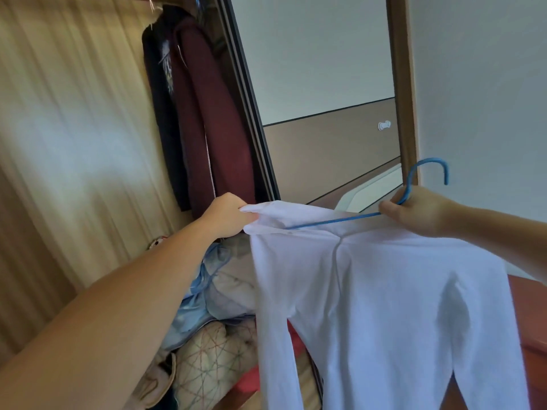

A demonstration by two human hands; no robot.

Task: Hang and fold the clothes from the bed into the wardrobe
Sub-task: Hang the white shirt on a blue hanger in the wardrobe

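Note:
A white long-sleeved shirt point(370, 291) hangs in front of me on a thin blue wire hanger point(334, 221). My left hand point(228, 216) pinches the shirt's left shoulder edge where the hanger arm goes in. My right hand point(420, 210) grips the hanger at the base of its hook, which curves up above my fingers. The shirt's sleeves hang down past the bottom of the view. The open wardrobe point(88, 128) is at the left, with a dark red zip jacket point(213, 122) and a black garment point(161, 113) hanging in it.
Below the hanging jackets lies a heap of clothes: pale blue denim point(204, 291), a patterned beige cloth point(213, 359) and something red point(251, 383). The wardrobe's sliding mirrored door point(319, 69) stands right of the jackets. A reddish wooden edge point(529, 321) is at the right.

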